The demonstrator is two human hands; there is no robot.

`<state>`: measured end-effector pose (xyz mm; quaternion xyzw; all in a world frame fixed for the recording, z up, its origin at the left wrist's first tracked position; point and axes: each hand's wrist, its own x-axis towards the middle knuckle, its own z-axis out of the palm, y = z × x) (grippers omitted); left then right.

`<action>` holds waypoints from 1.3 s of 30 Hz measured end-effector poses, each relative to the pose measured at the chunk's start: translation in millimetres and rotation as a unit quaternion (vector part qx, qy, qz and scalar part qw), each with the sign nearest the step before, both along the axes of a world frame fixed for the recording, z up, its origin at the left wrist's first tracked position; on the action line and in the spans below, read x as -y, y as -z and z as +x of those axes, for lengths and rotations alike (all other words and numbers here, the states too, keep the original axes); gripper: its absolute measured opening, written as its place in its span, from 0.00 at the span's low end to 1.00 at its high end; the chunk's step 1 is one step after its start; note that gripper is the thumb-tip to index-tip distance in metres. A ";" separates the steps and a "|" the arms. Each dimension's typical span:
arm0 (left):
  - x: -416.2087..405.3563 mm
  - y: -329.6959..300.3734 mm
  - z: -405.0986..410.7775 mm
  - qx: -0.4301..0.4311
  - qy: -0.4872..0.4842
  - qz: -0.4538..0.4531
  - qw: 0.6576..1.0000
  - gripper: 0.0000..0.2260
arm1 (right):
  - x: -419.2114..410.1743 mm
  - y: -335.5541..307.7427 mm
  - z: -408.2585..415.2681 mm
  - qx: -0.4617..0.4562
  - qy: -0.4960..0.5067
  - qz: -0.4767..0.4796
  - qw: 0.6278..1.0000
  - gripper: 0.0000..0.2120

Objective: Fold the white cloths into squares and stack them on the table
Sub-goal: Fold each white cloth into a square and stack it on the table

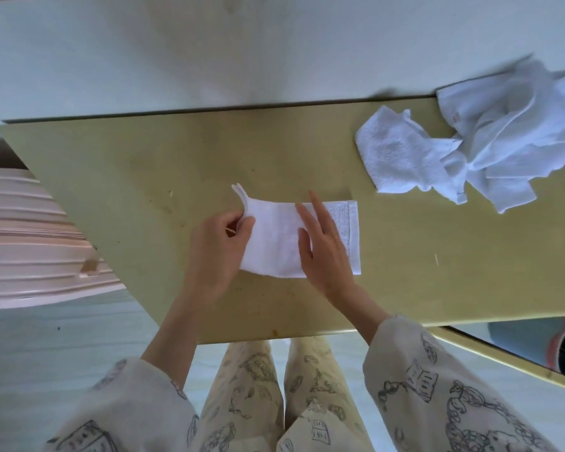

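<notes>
A white cloth point(274, 243), folded into a strip, lies in the middle of the yellowish table point(144, 164). My left hand point(219, 246) pinches its left end, and the corners there stick up off the table. My right hand point(323, 249) lies flat on the cloth's middle with straight fingers, pressing it down. The cloth's right end with a woven border point(349, 236) lies flat beyond that hand. A heap of several unfolded white cloths point(470, 141) sits at the table's far right corner.
A pink ribbed object point(30, 239) stands left of the table. A blue and red object point(542, 344) shows below the table's right edge. A pale wall point(209, 50) rises behind the table. My patterned trousers point(274, 386) are at the near edge.
</notes>
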<state>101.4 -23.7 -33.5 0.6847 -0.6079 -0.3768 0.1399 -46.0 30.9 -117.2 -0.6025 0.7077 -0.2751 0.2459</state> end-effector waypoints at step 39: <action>-36.6 42.7 -86.5 -0.058 0.030 -0.002 0.998 0.13 | -20.5 -21.8 -79.4 0.267 0.241 0.243 0.901 0.06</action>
